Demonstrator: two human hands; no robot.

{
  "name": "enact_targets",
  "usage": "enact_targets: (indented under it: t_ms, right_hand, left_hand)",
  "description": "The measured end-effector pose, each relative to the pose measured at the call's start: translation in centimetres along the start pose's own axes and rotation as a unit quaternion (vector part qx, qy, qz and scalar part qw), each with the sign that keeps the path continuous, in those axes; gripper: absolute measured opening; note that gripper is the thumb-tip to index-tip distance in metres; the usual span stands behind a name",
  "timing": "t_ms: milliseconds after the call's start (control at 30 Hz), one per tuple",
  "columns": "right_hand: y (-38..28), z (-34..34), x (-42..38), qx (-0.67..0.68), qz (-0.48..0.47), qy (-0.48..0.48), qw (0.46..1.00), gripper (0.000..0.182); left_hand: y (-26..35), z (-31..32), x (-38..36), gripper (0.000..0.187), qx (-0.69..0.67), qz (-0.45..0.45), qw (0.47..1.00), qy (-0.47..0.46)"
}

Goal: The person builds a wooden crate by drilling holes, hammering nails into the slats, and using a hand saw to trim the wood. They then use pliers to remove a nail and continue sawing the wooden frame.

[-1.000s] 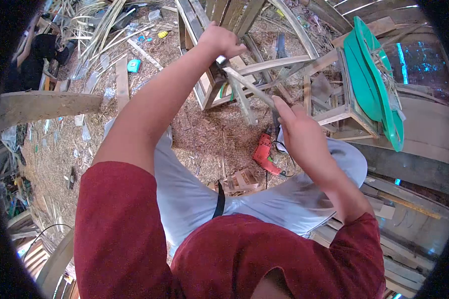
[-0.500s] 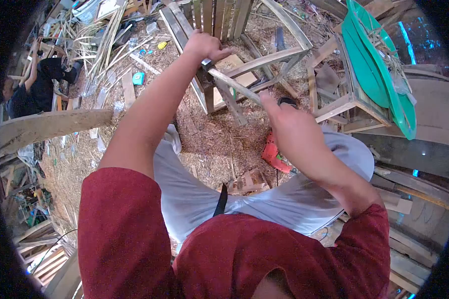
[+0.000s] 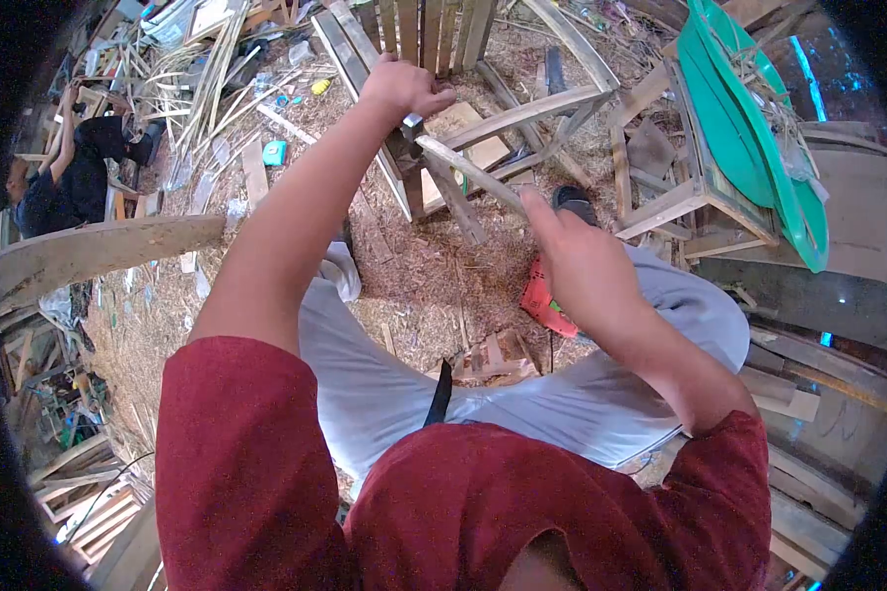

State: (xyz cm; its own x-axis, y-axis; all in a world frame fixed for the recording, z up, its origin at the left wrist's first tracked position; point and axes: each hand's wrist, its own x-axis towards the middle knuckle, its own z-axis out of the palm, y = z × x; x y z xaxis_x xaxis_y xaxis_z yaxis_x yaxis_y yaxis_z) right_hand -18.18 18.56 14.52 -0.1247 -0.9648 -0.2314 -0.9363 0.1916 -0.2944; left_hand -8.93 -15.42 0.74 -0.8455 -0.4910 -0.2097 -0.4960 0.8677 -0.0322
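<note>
Wooden slat [image 3: 468, 169] spans left hand [image 3: 404, 89]; right hand [image 3: 577, 261].

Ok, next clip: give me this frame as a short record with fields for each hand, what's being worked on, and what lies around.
left hand: closed on the far end of the wooden strip, beside the wooden frame
right hand: grip on the near end of the strip, forefinger along it
wooden strip: slanted between both hands
wooden frame: on the straw floor
red drill: on the floor by the right knee
green plastic chair: tilted, far right
other person: far left
</note>
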Motion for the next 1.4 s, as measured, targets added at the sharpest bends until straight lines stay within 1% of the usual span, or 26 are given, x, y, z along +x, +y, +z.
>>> enact_targets:
  t_ms: [100,133,200,267,333,367,467,500,533,600,633,733,800,833,900,933,1033,1133,1200,1233,1300,1333,1400]
  right_hand:
    - [1.3,2.7,0.4,0.084,0.001,0.041,0.996,0.044]
    - [1.4,3.0,0.5,0.17,0.017,0.047,0.984,0.039]
    - [1.2,3.0,0.8,0.335,0.05,0.055,0.939,0.029]
    - [1.3,2.2,1.7,0.476,0.093,0.014,0.874,0.024]
    - [1.4,1.5,2.4,0.543,0.123,-0.035,0.83,0.023]
    - [1.6,1.3,2.5,0.543,0.134,-0.064,0.827,0.024]
    - [1.8,1.2,2.2,0.526,0.135,-0.117,0.832,0.025]
    - [1.7,1.8,2.0,0.5,0.106,-0.094,0.854,0.025]
    - [1.6,2.4,1.8,0.472,0.078,-0.07,0.876,0.026]
    - [1.4,4.2,1.7,0.368,-0.03,0.051,0.928,0.027]
    - [1.3,3.8,1.7,0.326,-0.033,0.038,0.944,0.029]
    - [1.8,3.7,1.8,0.286,-0.049,0.014,0.957,0.029]
    - [1.3,2.9,1.6,0.3,-0.026,-0.023,0.953,0.03]
    - [1.1,2.6,1.5,0.307,-0.014,-0.042,0.951,0.03]
    - [1.7,3.4,1.7,0.332,-0.021,-0.04,0.942,0.03]
    - [1.9,3.6,1.8,0.344,-0.024,-0.038,0.938,0.03]
    - [0.7,2.3,1.6,0.341,0.025,-0.027,0.939,0.032]
    - [1.4,2.9,2.4,0.277,0.005,-0.032,0.96,0.034]
    - [1.2,2.0,2.3,0.301,0.02,-0.035,0.953,0.034]
    - [0.9,1.6,2.3,0.313,0.027,-0.039,0.948,0.035]
    - [0.5,1.2,2.0,0.328,0.019,-0.011,0.944,0.035]
    - [0.3,1.2,2.0,0.336,0.015,0.005,0.942,0.035]
    - [1.1,2.1,2.4,0.297,-0.002,-0.017,0.955,0.036]
  left_hand:
    - [0.3,-0.8,-0.4,0.073,-0.002,-0.012,1.0,-0.017]
    - [0.2,-0.7,-0.4,0.073,-0.002,-0.013,1.0,-0.015]
    - [0.3,-0.7,-0.6,0.073,-0.019,-0.012,1.0,0.0]
    - [0.7,-1.0,-1.7,0.074,-0.05,-0.014,0.998,0.024]
    - [0.8,-0.9,-1.4,0.069,-0.014,-0.021,1.0,0.011]
    - [0.8,-0.9,-1.3,0.067,0.004,-0.024,1.0,0.004]
    - [-0.1,1.0,-0.6,0.064,-0.006,-0.005,0.999,0.035]
    - [-0.4,1.4,-0.3,0.066,-0.001,0.012,0.999,0.036]
    - [-0.2,0.8,-0.7,0.059,0.004,0.002,1.0,0.023]
    - [0.3,-0.2,-1.0,0.045,0.013,-0.017,1.0,-0.005]
    - [0.3,0.0,-0.9,0.05,-0.001,-0.026,1.0,0.001]
    - [0.4,-0.3,-0.8,0.065,-0.025,-0.04,0.999,0.009]
    - [0.3,-0.4,-0.9,0.074,-0.021,-0.038,0.999,0.003]
    - [0.2,-0.2,-1.0,0.074,-0.019,-0.034,0.999,0.017]
    - [0.3,0.1,-1.1,0.074,-0.013,-0.023,0.999,0.046]
    - [0.3,0.1,-1.0,0.073,-0.017,-0.022,0.999,0.045]
    - [0.1,0.4,-0.9,0.072,-0.032,-0.025,0.998,0.044]
    - [0.3,0.5,-0.9,0.071,-0.037,-0.028,0.998,0.049]
    - [0.4,0.7,-0.7,0.07,-0.024,-0.032,0.998,0.05]
    - [0.0,1.1,-0.7,0.07,-0.04,-0.017,0.997,0.067]
    - [-0.4,1.5,-1.1,0.069,-0.073,0.016,0.992,0.099]
    - [-0.2,1.4,-1.0,0.068,-0.055,0.002,0.995,0.081]
    - [0.3,0.6,-0.8,0.067,-0.017,-0.025,0.999,0.045]
